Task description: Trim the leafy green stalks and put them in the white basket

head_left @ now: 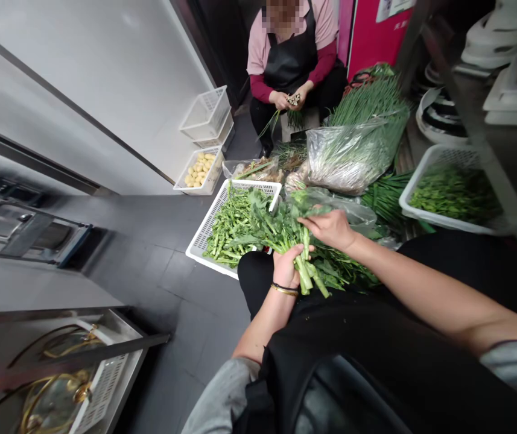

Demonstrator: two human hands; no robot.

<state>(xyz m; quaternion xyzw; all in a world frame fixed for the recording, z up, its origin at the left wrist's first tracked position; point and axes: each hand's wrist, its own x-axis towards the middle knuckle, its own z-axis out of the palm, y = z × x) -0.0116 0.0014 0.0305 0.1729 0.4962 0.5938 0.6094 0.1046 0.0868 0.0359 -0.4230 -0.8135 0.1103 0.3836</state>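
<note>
My left hand [286, 267] is closed round the thick stems of a bunch of leafy green stalks [280, 232] held over my lap. My right hand [329, 228] pinches stems in the same bunch from above, fingers curled on them. The leafy tops point toward a white slotted basket [204, 232] on the floor that holds more of the same trimmed greens [228, 229]. More loose greens lie on my right knee. A bracelet and a hair tie sit on my left wrist.
A person in a black apron [292, 57] sits opposite, handling greens. Between us lie a plastic bag of chives [348, 154], loose chive bundles and another white basket of greens [452, 196]. A basket of small potatoes [199, 169] and stacked white baskets [206, 114] stand by the steel cabinet.
</note>
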